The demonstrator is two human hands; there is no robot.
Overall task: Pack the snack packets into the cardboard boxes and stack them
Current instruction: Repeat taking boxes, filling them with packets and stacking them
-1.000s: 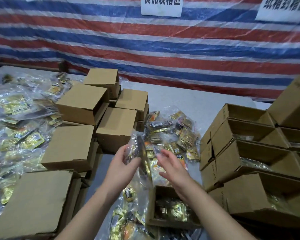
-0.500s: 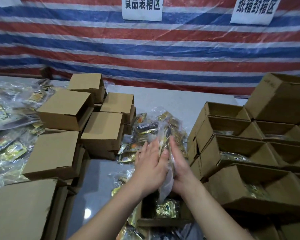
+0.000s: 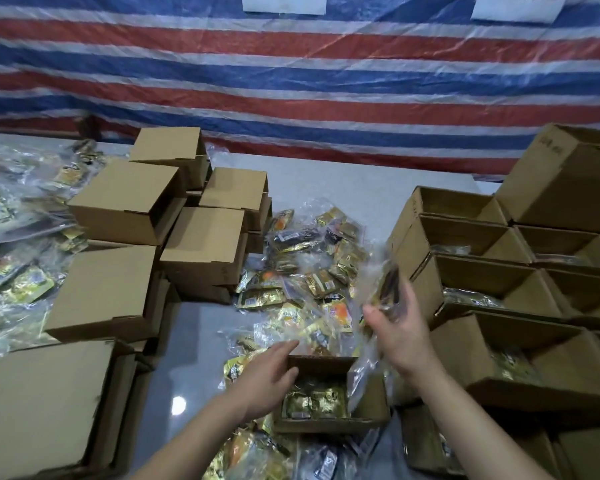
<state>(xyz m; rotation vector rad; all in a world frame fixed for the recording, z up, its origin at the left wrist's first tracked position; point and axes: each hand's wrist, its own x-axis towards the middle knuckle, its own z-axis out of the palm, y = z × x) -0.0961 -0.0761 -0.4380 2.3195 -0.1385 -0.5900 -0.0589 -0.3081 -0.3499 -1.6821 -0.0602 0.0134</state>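
Note:
An open cardboard box (image 3: 368, 415) sits near me with gold snack packets (image 3: 314, 403) inside. My right hand (image 3: 400, 332) holds a clear bag of snack packets (image 3: 383, 292) up, just right of and above that box, its plastic tail hanging toward the box. My left hand (image 3: 267, 379) reaches over the box's left edge with fingers relaxed, holding nothing. A loose pile of snack packets (image 3: 305, 268) lies on the grey table beyond the box.
Closed cardboard boxes (image 3: 118, 202) are stacked at the left and centre. Open boxes (image 3: 465, 268), some with packets inside, stand in stepped rows at the right. More bagged packets (image 3: 11, 258) cover the far left. A striped tarp hangs behind.
My hands have come apart. The right hand carried the clear bag up and to the right; the left hand let go and dropped toward the open box.

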